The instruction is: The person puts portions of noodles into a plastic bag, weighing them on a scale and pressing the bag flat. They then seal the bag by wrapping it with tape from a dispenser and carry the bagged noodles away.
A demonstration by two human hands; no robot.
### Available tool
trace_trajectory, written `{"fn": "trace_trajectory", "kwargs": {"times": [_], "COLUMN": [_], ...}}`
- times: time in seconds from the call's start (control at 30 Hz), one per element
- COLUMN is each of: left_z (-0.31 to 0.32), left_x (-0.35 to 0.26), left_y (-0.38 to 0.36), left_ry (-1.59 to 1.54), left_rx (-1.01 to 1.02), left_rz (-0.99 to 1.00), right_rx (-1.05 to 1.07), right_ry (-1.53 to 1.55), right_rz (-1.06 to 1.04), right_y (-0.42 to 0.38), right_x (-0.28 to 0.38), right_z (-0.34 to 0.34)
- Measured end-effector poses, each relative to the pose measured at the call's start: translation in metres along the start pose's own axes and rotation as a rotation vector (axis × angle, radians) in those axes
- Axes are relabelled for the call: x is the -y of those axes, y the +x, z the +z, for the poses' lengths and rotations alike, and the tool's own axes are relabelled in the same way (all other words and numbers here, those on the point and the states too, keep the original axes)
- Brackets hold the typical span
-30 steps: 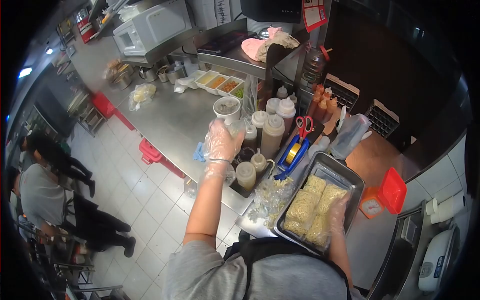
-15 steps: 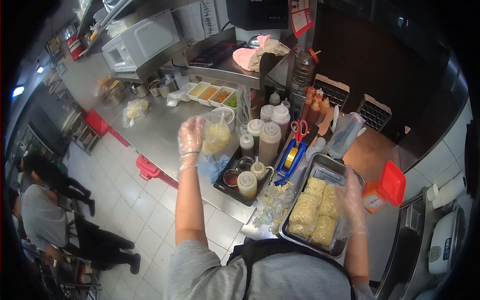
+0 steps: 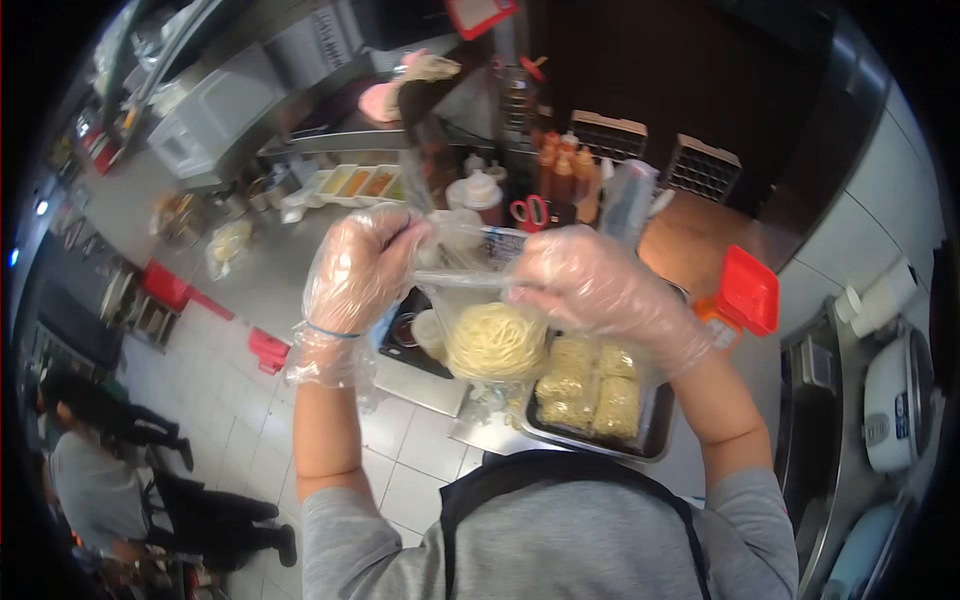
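Note:
Between my hands hangs a clear plastic bag (image 3: 462,285) with a round nest of pale noodles (image 3: 497,342) at its bottom. My left hand (image 3: 362,265), in a clear plastic glove, is closed on the bag's left top corner. The gloved right hand (image 3: 590,275) pinches the top edge at the other side. Below and to the right of the bag, a metal tray (image 3: 655,440) holds several wrapped noodle blocks (image 3: 617,405). The bag and my hands hide part of the tray and the sauce bottles behind.
Squeeze bottles (image 3: 482,195), red-handled scissors (image 3: 530,212) and a white topping container (image 3: 360,183) stand beyond my hands. An orange scale with a red pan (image 3: 748,290) is at the right. Two people (image 3: 95,485) are at the lower left, across the tiled floor.
My left hand has brought the bag of noodles from the left counter to in front of me. My right hand has left the tray and now grips the bag's top too.

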State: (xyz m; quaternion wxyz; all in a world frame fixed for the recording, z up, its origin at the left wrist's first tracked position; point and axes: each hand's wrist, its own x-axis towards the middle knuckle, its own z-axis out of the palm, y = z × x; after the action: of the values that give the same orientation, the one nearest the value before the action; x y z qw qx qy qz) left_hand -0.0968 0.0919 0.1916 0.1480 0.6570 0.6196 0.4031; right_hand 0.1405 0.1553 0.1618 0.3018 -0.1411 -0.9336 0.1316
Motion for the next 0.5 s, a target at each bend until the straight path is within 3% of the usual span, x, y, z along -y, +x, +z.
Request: {"fn": "trace_trajectory", "kwargs": {"times": [0.13,0.23,0.27,0.3,0.33,0.37,0.43,0.47,0.5], "left_z": [0.047,0.086,0.109,0.136,0.162,0.179,0.186,0.189,0.193], "left_x": [-0.008,-0.017,-0.008,0.006,0.032,0.043,0.027,0.024,0.022], "left_y": [-0.007,-0.007,0.001,0.008,0.006,0.014,0.016,0.012,0.013], "left_ry": [-0.044,-0.379,-0.107,0.026,0.069,0.111,0.023,-0.017,-0.029], "left_rx": [0.162,0.193,0.172,0.238,0.189,0.125,0.246,0.311,0.29], "left_rz": [0.064,-0.088,0.127,0.088,0.276,0.483,0.238,0.102,0.132], "right_rx": [0.047,-0.03,0.052,0.134,0.209,0.129,-0.005,0.006,-0.198], "right_ry": [-0.1,-0.22,-0.174,-0.128,-0.085,-0.14,-0.206,-0.123,0.01], "right_rz": [-0.012,0.009,0.126,0.243,0.358,0.289,0.173,0.29,0.381], "right_y": [-0.048,-0.077,-0.092,-0.113,-0.127,-0.131,-0.151,-0.167,-0.172], "right_x": [-0.004,0.003,-0.013,-0.044,-0.063,-0.067,-0.063,-0.071,-0.073], "right_z": [-0.047,-0.059,-0.048,-0.025,-0.014,-0.022,-0.021,-0.02,-0.01]}}
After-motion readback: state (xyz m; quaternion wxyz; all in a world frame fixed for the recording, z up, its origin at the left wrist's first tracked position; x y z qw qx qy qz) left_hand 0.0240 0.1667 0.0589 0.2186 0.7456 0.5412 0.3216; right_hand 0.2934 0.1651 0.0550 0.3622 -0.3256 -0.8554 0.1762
